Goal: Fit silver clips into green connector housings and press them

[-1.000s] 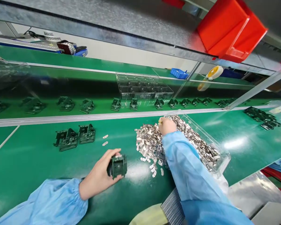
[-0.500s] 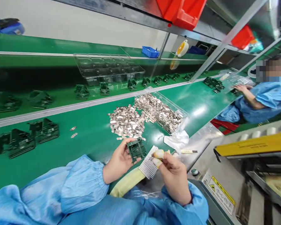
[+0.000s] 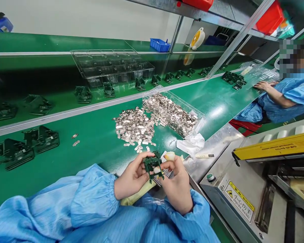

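Observation:
My left hand [image 3: 133, 179] grips a dark green plastic frame [image 3: 150, 162] by its left side, fingers above and thumb below. The frame is held up over the bench's front edge. My right hand [image 3: 176, 182] is closed at the frame's right side, a white-covered thumb tip inside its opening. Yellowish-white covers sit on some right fingertips. Whether a small piece is between those fingers is hidden. Behind the hands, a ridged silver block [image 3: 164, 156] is mostly covered, with a pale yellow strip [image 3: 139, 195] below it. A heap of small metal plates [image 3: 134, 126] lies just beyond.
A clear tray [image 3: 199, 122] full of metal plates stands beside the heap. More green frames [image 3: 20, 153] sit at left and along the back. Two loose plates [image 3: 76, 143] lie nearby. At right are a machine [image 3: 218, 185] with a yellow bar and a co-worker in blue [image 3: 281, 104].
My right hand has moved left from the ridged block to the green frame, its thumb now in the opening. The frame has been turned more upright in my left hand. The view has shifted slightly.

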Tool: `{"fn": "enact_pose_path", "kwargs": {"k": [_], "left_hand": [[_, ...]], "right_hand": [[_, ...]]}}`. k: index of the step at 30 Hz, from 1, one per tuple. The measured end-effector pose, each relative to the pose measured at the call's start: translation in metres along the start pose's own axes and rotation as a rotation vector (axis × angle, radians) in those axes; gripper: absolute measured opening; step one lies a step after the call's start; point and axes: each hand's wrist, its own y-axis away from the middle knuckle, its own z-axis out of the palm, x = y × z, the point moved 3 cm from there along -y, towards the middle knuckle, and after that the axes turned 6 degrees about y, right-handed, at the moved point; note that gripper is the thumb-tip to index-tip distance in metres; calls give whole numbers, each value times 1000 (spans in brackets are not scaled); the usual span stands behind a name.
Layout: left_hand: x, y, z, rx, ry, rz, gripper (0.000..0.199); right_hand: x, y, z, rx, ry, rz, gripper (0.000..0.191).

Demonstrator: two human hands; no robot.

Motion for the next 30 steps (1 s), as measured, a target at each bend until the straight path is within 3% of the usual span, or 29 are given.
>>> {"fn": "enact_pose_path", "kwargs": {"k": [10,14,18,22,30], "left_hand": [[-3,3,-6,55,-360,9,30],[-5,5,-7,114,-353,-17,34],[-7,7,-6,138,-318,-49,34],[-5,8,-4,160,-258,-75,33],[0,17,6,169,-256,-109,30]], "right_hand": [[1,7,5,68,-10,-49,25],[4,8,6,126,-108,-12,30],[4,6,11,55,-361,113,26],[2,3,16,21,-569,222,37],[4,15,18,59,-651,275,35]]}}
